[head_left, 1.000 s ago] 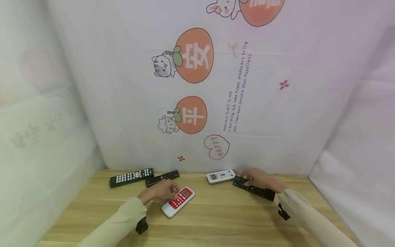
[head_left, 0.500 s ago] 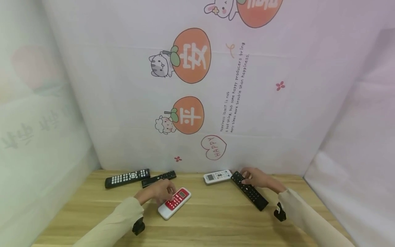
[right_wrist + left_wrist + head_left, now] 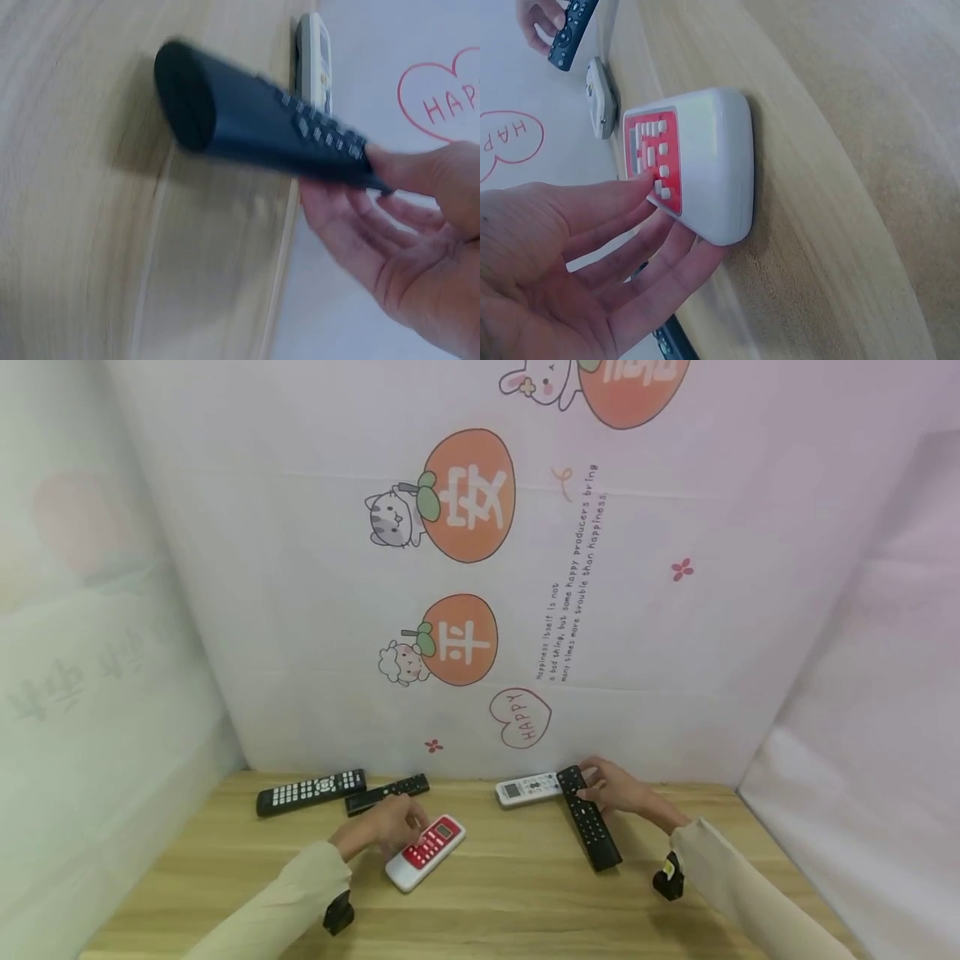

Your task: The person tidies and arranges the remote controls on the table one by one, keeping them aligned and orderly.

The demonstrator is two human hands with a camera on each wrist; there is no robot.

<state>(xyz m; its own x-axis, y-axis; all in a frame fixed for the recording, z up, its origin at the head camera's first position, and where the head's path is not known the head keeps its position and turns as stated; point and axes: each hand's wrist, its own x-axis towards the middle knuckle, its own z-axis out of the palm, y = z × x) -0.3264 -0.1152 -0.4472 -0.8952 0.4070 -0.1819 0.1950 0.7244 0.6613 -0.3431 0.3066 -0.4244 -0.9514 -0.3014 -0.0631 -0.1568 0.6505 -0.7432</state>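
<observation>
In the head view my left hand (image 3: 388,822) holds a white remote control with a red keypad (image 3: 427,852). The left wrist view shows the thumb on the red face of this remote (image 3: 705,157) and the fingers along its side and underside. My right hand (image 3: 621,789) grips a long black remote control (image 3: 588,827) near its far end. Seen from the right wrist, the thumb lies on the buttons of the black remote (image 3: 247,112), with fingers beneath; its near end appears off the table.
A small white remote (image 3: 523,789) lies by the back wall, close to the held black one. Behind my left hand lie a slim black remote (image 3: 375,793) and a black remote with white buttons (image 3: 311,791). White printed sheeting (image 3: 337,710) encloses the wooden table (image 3: 495,893).
The black remote in my right hand has swung round, its near end moving left, so it points more toward me. My left hand stays on the red-and-white remote.
</observation>
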